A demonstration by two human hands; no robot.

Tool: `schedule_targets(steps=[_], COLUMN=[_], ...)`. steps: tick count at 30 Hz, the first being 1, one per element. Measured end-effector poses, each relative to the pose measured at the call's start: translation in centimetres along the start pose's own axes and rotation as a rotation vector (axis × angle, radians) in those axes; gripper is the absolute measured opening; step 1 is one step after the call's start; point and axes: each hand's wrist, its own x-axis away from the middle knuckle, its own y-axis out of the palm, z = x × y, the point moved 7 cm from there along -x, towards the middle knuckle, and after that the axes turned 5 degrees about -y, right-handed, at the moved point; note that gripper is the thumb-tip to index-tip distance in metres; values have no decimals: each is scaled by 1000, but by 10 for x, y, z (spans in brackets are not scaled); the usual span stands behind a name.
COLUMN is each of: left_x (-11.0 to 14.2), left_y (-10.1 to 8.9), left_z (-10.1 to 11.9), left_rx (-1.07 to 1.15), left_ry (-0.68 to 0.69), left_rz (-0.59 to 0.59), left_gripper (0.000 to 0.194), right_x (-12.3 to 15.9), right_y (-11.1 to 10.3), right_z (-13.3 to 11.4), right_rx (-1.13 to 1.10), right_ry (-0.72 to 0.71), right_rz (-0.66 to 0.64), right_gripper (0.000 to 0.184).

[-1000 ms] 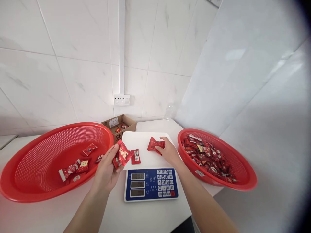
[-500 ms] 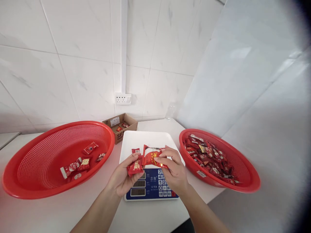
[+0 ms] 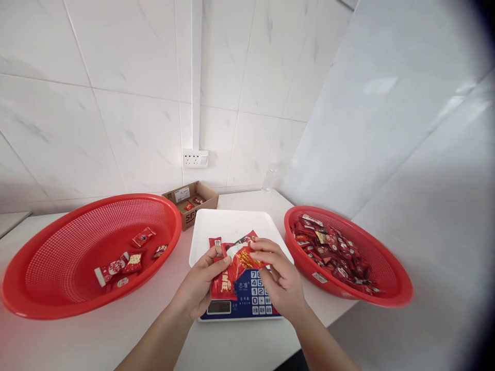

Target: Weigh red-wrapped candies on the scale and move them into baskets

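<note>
Over the front of a white weighing scale (image 3: pixel 232 222), my left hand (image 3: pixel 203 281) is closed on small red snack packets, its thumb pressing them from above. One red packet with pale lettering (image 3: pixel 224 286) hangs below the thumb. A red, white and gold packet (image 3: pixel 242 257) lies across it, tilted up to the right. My right hand (image 3: pixel 280 275) has its curled fingers on that packet's right end; the fingertips' far side is hidden. Both hands cover parts of the scale's blue keypad panel (image 3: pixel 243 299).
A wide red basket (image 3: pixel 50 257) with several packets stands to the left. At the right, another red basket (image 3: pixel 394 275) holds a large heap of packets (image 3: pixel 332 247). Behind the scale is a small cardboard box (image 3: pixel 211 198) against the tiled wall, under a socket (image 3: pixel 195 158).
The red, white and gold packet has shifted left onto the lettered packet and tilted, its far corner now higher. My left thumb now presses on both. The lettered packet hangs lower.
</note>
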Motion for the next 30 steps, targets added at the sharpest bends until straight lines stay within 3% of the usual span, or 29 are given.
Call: schedule_targets(steps=[3,7,10,16,20,24,30], left_x=[2,2,2,6,6,5,23], left_y=[1,2,0,-2,1,-7,-36], left_z=[2,4,3,7,4,11,60], left_rx=[-62,-129,-186,-308,-306,-174,45], left_ry=[74,155,180,245,221,175,451], left_rz=[20,16,17,77,73,119,304], left_gripper=[31,28,29,33,33,35,25], right_x=[5,12,13,6,4,2,-3], right_y=[-3,-1,2,-17,-19,-13,-25], right_z=[16,37,42,32,36,64,113], right_rx=[-157,-188,-188,-148,-120,-160,55], right_ry=[278,627,765,695,688,750,757], right_rz=[53,84,47,188,208,193,191], right_gripper=[31,40,38,30,29,30,31])
